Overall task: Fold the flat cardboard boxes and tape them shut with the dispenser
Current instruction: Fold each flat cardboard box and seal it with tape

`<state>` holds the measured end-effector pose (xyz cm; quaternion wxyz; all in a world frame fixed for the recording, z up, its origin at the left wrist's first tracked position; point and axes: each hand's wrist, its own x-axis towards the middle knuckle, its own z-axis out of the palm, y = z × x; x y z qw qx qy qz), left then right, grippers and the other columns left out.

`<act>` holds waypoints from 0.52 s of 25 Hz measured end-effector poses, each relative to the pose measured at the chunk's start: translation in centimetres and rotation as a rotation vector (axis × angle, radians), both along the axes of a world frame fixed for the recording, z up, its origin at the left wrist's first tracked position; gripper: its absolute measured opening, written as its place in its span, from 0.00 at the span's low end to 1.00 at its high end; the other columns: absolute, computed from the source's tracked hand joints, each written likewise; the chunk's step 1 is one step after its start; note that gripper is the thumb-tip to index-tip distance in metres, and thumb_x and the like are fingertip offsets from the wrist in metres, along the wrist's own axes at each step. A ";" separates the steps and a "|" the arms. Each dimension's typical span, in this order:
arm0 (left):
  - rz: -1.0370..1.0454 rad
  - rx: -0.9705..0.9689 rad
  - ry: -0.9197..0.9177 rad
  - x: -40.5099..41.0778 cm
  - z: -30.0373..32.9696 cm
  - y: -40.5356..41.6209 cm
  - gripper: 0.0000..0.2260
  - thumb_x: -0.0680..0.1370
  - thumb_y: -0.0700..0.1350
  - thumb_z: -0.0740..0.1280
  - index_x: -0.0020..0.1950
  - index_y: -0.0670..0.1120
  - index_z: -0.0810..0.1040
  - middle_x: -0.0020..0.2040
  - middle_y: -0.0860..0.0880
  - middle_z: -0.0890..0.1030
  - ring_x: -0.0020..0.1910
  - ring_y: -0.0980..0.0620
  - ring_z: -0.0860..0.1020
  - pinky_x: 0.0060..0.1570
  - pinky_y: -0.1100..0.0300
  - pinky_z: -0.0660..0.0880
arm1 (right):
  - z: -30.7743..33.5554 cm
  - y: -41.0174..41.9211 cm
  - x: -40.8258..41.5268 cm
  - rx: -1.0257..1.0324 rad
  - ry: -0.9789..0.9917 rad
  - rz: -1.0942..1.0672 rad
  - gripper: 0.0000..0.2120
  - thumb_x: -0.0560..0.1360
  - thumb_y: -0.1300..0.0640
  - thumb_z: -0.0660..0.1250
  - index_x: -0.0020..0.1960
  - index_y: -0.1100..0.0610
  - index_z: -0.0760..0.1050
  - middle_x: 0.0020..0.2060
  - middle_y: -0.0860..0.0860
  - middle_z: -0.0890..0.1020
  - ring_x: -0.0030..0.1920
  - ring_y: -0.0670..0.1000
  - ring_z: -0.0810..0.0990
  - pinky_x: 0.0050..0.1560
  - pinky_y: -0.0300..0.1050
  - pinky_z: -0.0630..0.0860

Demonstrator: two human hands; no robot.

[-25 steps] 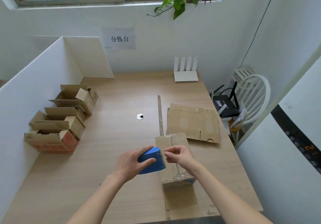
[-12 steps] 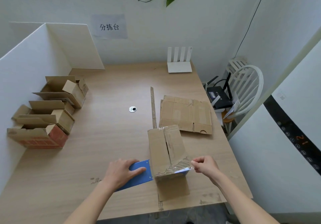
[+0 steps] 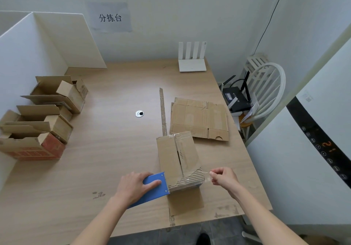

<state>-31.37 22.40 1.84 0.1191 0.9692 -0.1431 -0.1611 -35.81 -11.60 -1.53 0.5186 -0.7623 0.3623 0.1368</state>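
Pinching a clear tape end between right hand (image 3: pixel 224 177) fingertips, lower right of centre, apparently stretched from the folded box (image 3: pixel 179 160) just to its left. Gripping the blue tape dispenser (image 3: pixel 152 187), left hand (image 3: pixel 135 185) curled over its top, touching the box's left side. Best to keep tape taut, press along the centre seam, then smooth down. Flat cardboard (image 3: pixel 199 119) waiting behind, right of centre.

Bare surface (image 3: pixel 114 149) lies wide between the open boxes (image 3: pixel 43 119) along the left partition (image 3: pixel 17 58) and the folded box (image 3: pixel 177 159) near the front edge. Flat cardboard (image 3: pixel 199 119) and a strip (image 3: pixel 162 109) crowd the right; a router (image 3: pixel 192 66) stands at the back.
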 end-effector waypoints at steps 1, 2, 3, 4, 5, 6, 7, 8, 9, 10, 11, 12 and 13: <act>-0.004 -0.001 0.002 0.2 0.0 -0.1 0.20 0.77 0.70 0.58 0.59 0.62 0.80 0.45 0.58 0.83 0.41 0.57 0.79 0.39 0.62 0.72 | -0.2 0.0 0.1 0.013 0.001 -0.020 0.01 0.78 0.62 0.71 0.49 0.59 0.81 0.43 0.56 0.85 0.42 0.52 0.84 0.40 0.39 0.82; -0.007 -0.001 -0.001 0.4 0.1 -0.2 0.20 0.77 0.70 0.58 0.58 0.62 0.80 0.44 0.57 0.82 0.40 0.57 0.79 0.39 0.62 0.71 | -0.4 0.0 0.3 0.028 0.003 -0.044 0.01 0.78 0.62 0.71 0.50 0.60 0.81 0.43 0.56 0.84 0.40 0.52 0.84 0.40 0.40 0.82; -0.007 0.000 -0.004 0.5 0.0 -0.3 0.20 0.77 0.71 0.58 0.58 0.62 0.80 0.44 0.58 0.82 0.41 0.57 0.79 0.39 0.62 0.71 | -0.6 0.0 0.5 0.041 0.007 -0.064 0.02 0.78 0.63 0.71 0.50 0.61 0.81 0.42 0.57 0.84 0.39 0.52 0.83 0.39 0.41 0.82; -0.007 0.005 -0.007 0.7 -0.1 -0.3 0.20 0.77 0.71 0.58 0.59 0.62 0.80 0.45 0.58 0.83 0.41 0.56 0.79 0.39 0.61 0.72 | -0.8 0.1 0.6 0.048 0.013 -0.075 0.03 0.78 0.63 0.70 0.50 0.62 0.81 0.41 0.57 0.84 0.38 0.52 0.83 0.39 0.41 0.82; -0.008 0.012 -0.005 0.8 -0.3 -0.3 0.21 0.77 0.71 0.58 0.59 0.62 0.80 0.45 0.58 0.83 0.41 0.56 0.79 0.40 0.61 0.72 | -1.3 0.1 0.7 0.055 0.016 -0.085 0.03 0.79 0.63 0.70 0.50 0.62 0.81 0.41 0.57 0.83 0.37 0.52 0.82 0.39 0.42 0.82; -0.012 0.021 -0.005 0.9 -0.5 -0.4 0.21 0.77 0.72 0.58 0.58 0.62 0.80 0.45 0.58 0.83 0.41 0.56 0.79 0.40 0.61 0.72 | -1.7 0.3 0.7 0.057 0.022 -0.100 0.02 0.79 0.63 0.70 0.50 0.62 0.81 0.41 0.57 0.83 0.37 0.52 0.82 0.40 0.43 0.82; -0.020 0.030 -0.006 1.0 -0.7 -0.5 0.22 0.76 0.72 0.57 0.58 0.62 0.80 0.44 0.58 0.82 0.41 0.57 0.79 0.39 0.61 0.72 | -2.1 0.4 0.6 0.054 0.029 -0.122 0.02 0.79 0.63 0.70 0.50 0.61 0.80 0.41 0.57 0.83 0.37 0.52 0.83 0.41 0.44 0.83; -0.030 0.039 -0.013 1.0 -0.9 -0.7 0.25 0.75 0.74 0.54 0.58 0.62 0.80 0.43 0.58 0.82 0.40 0.57 0.79 0.38 0.62 0.71 | -2.5 0.6 0.6 0.039 0.040 -0.146 0.01 0.78 0.62 0.70 0.49 0.60 0.80 0.41 0.56 0.83 0.38 0.52 0.83 0.44 0.45 0.84; -0.037 0.047 -0.028 1.0 -1.1 -0.8 0.29 0.72 0.76 0.51 0.57 0.61 0.80 0.42 0.57 0.82 0.39 0.57 0.79 0.37 0.62 0.70 | -3.0 1.0 0.5 0.020 0.049 -0.166 0.01 0.78 0.62 0.70 0.48 0.59 0.80 0.40 0.56 0.84 0.38 0.52 0.83 0.46 0.47 0.84; -0.040 0.053 -0.046 1.1 -1.4 -1.0 0.32 0.70 0.77 0.47 0.56 0.61 0.80 0.41 0.57 0.82 0.39 0.57 0.79 0.36 0.62 0.70 | -3.5 1.5 0.6 -0.005 0.066 -0.185 0.02 0.78 0.61 0.71 0.46 0.58 0.80 0.40 0.55 0.84 0.39 0.52 0.84 0.49 0.49 0.84; -0.037 0.055 -0.057 1.1 -1.7 -1.0 0.35 0.68 0.78 0.44 0.56 0.61 0.80 0.41 0.56 0.82 0.38 0.56 0.79 0.36 0.62 0.71 | -4.1 2.2 0.7 -0.021 0.078 -0.206 0.02 0.77 0.60 0.71 0.45 0.57 0.81 0.40 0.54 0.85 0.39 0.52 0.84 0.51 0.50 0.84; -0.029 0.056 -0.064 1.2 -1.9 -1.0 0.36 0.67 0.78 0.43 0.56 0.61 0.80 0.41 0.56 0.82 0.39 0.56 0.79 0.37 0.61 0.72 | -4.6 2.9 0.9 -0.023 0.085 -0.224 0.02 0.76 0.60 0.72 0.45 0.57 0.82 0.40 0.54 0.85 0.39 0.52 0.84 0.52 0.52 0.84; -0.017 0.055 -0.066 1.4 -2.0 -0.9 0.36 0.66 0.78 0.43 0.55 0.61 0.80 0.41 0.55 0.82 0.39 0.56 0.79 0.38 0.60 0.73 | -5.0 3.5 1.0 -0.005 0.098 -0.234 0.02 0.76 0.59 0.73 0.47 0.57 0.83 0.42 0.55 0.86 0.40 0.53 0.85 0.53 0.54 0.84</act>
